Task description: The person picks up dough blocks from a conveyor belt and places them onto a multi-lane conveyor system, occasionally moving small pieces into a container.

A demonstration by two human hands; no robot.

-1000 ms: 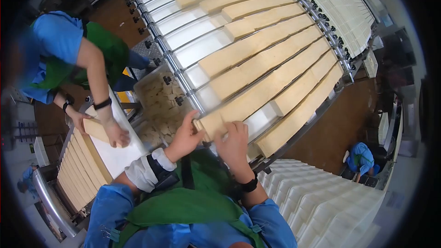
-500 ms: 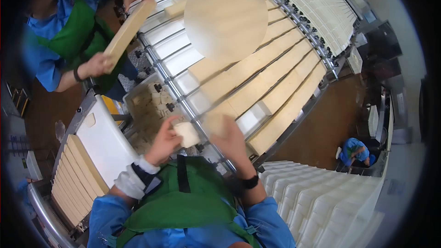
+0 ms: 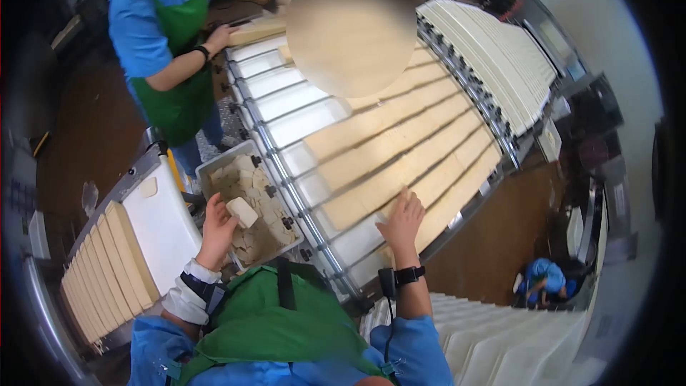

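Two bare hands work close to the grey bin (image 3: pixel 225 155), which contains many pale offcuts (image 3: pixel 268 207). The left hand (image 3: pixel 216 234) is above the near part of this bin, its fingers closed on one small pale block (image 3: pixel 243 212). Half a second ago the block was held nearer to the slotted worktop (image 3: pixel 291 104), which stands at the right of the bin; now it is over the offcuts. The right hand (image 3: pixel 402 225) has moved farther right from the bin, to the near rows of long pale slabs (image 3: pixel 371 175) on the worktop. Its fingers are open and a little spread; whether they touch a slab, I cannot tell.

Beyond the bin, a co-worker (image 3: pixel 164 43) has changed position too: the slab (image 3: pixel 257 31) which was carried tilted in the air is now at the far edge of the worktop, with both the co-worker's hands on it. At the left of the bin, a row of slabs (image 3: pixel 107 268) remains beside the white board (image 3: pixel 161 207).
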